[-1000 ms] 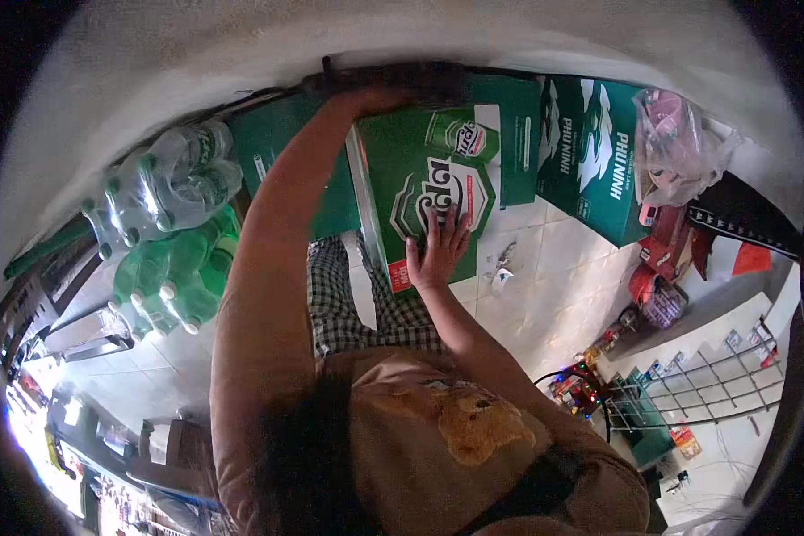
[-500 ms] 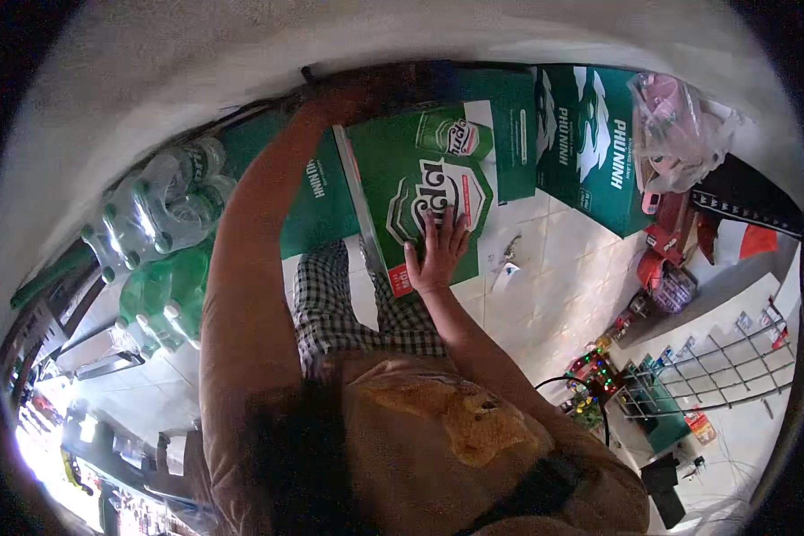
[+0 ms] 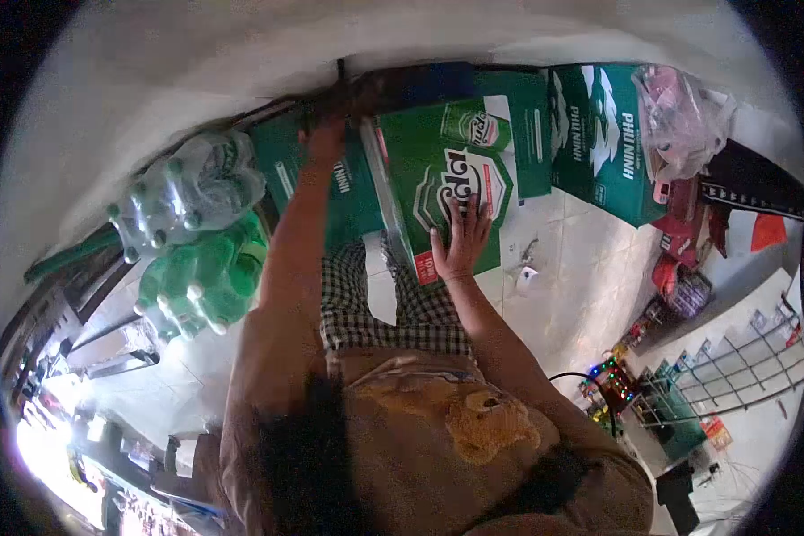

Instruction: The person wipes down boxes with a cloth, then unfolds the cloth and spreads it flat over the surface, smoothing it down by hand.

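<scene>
A green and white Huda beer carton stands tilted in front of my legs. My right hand lies flat on its printed face, fingers spread. My left hand is at the far left of the carton, near the dark shelf edge and above a green box. Shadow and blur hide its fingers, so I cannot tell whether it holds anything.
Green Phu Ninh boxes stand to the right, beside a plastic-wrapped pink bundle. Packs of clear bottles and green bottles are at left. A wire rack stands lower right on the tiled floor.
My left hand has drawn back from the carton's far top edge toward the left. The right hand stays on the carton's face. The whole view has shifted slightly.
</scene>
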The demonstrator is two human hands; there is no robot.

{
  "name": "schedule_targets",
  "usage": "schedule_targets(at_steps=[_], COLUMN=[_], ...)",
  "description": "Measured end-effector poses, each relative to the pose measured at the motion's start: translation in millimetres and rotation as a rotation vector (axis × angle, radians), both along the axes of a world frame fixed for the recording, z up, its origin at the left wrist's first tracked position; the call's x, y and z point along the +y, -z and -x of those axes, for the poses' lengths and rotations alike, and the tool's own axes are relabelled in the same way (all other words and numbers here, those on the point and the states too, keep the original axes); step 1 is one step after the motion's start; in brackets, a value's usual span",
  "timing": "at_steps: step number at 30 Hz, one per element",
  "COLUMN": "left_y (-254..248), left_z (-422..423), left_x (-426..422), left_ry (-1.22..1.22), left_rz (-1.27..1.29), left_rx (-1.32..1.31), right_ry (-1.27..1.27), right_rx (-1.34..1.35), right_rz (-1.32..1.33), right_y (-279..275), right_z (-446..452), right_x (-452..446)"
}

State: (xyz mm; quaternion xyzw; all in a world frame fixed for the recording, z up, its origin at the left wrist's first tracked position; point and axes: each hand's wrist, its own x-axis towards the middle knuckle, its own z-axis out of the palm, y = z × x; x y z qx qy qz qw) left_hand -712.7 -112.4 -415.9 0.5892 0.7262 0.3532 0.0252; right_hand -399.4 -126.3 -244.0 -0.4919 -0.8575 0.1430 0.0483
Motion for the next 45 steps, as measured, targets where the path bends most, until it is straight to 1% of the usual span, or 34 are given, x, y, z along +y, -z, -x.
schedule_targets(at_steps=[3, 4, 5, 6, 7, 8, 9, 10, 11, 14, 15, 16, 17, 18, 19, 20, 21, 22, 23, 24, 25, 27, 28, 29, 31, 33, 35, 36, 38, 39, 41, 42, 43, 45], left_y=[35, -5, -49, -92, -128, -113, -94, -167, -177, -261, -285, -307, -326, -345, -364, -389, -405, -420, -433, -459, -465, -474, -483, -486, -490, -501, -508, -519, -541, -537, -525, -530, -539, -551], left_z=[-20, -33, -47, -61, -69, -80, -87, -94, -102, -121, -126, -132, -138, -143, -149, -154, -157, -160, -166, -175, -177, -179, -179, -178, -175, -176, -175, -176, -179, -173, -158, -157, -158, -160], left_x=[-124, -144, -163, -183, -196, -230, -258, -249, -261, -244, -235, -225, -214, -204, -195, -184, -174, -167, -161, -155, -152, -148, -148, -149, -153, -155, -158, -160, -165, -168, -171, -174, -177, -184], left_ry=[-0.171, -0.257, -0.458, -0.734, -0.869, -0.652, -0.603, -0.634, -0.443, -0.267, -0.183, -0.089, -0.058, -0.129, -0.201, -0.116, -0.098, -0.194, -0.288, -0.306, -0.289, -0.223, -0.230, -0.219, -0.276, -0.306, -0.215, -0.203, -0.281, -0.267, -0.134, -0.106, -0.083, -0.094], left_rz=[0.305, 0.393, 0.376, 0.325, 0.266, 0.063, 0.039, 0.084, -0.118, -0.233, -0.331, -0.427, -0.428, -0.354, -0.282, -0.284, -0.283, -0.215, -0.148, -0.178, -0.178, -0.197, -0.149, -0.158, -0.178, -0.170, -0.263, -0.254, -0.199, -0.183, -0.106, -0.060, -0.041, 0.161], left_rx=[-0.316, -0.736, -1.245, -1.595, -1.776, -1.771, -1.822, -1.894, -2.197, -2.022, -2.149, -2.276, -2.261, -2.170, -2.077, -2.006, -1.990, -1.956, -1.921, -1.872, -1.868, -1.635, -1.471, -1.471, -1.171, -1.086, -1.096, -1.091, -1.014, -1.011, -0.935, -0.979, -0.983, -0.893], right_ry=[-0.019, -0.011, -0.006, 0.005, -0.010, 0.001, 0.012, -0.005, -0.011, -0.184, -0.177, -0.187, -0.195, -0.100, -0.002, 0.164, 0.328, 0.325, 0.047, -0.117, -0.280, -0.056, -0.212, -0.219, -0.186, -0.456, -0.197, -0.195, -0.253, -0.245, -0.479, -0.427, -0.404, -0.233], right_rx=[0.022, 0.016, 0.013, -0.016, 0.016, 0.016, 0.017, 0.060, 0.096, 0.244, 0.269, 0.126, -0.019, -0.117, -0.212, -0.030, 0.161, 0.182, 0.553, 0.748, 0.944, 1.010, 0.952, 0.952, 0.993, 0.860, 1.211, 1.228, 1.457, 1.483, 1.384, 1.312, 1.335, 0.991], right_rz=[-0.059, -0.082, -0.110, -0.103, -0.117, -0.081, -0.043, -0.042, -0.049, -0.220, -0.244, -0.071, 0.105, 0.654, 1.207, 1.357, 1.500, 1.497, 1.775, 1.868, 1.980, 2.099, 1.962, 1.950, 1.765, 1.291, 2.008, 2.002, 2.278, 2.269, 1.848, 1.728, 1.711, 1.396], right_y=[-4, -3, -2, 0, 0, -3, -9, -19, -21, 5, 29, 57, 66, 37, -11, -82, -134, -135, -134, -135, -136, -138, -181, -217, -272, -298, -308, -312, -318, -316, -312, -318, -323, -328], right_z=[2, 1, 1, 1, 0, 0, 1, 0, -1, -16, -17, -17, -14, 6, 27, 34, 40, 43, 46, 47, 48, 47, 35, 30, 30, 20, 22, 18, 6, 2, -6, -5, -8, -15], right_x=[-3, -4, -4, -4, -5, -5, -5, -4, -3, 12, 19, 26, 37, 57, 68, 52, 35, 30, 26, 24, 22, 23, 22, 20, 11, 10, 16, 15, 13, 11, 9, 4, 2, -4])
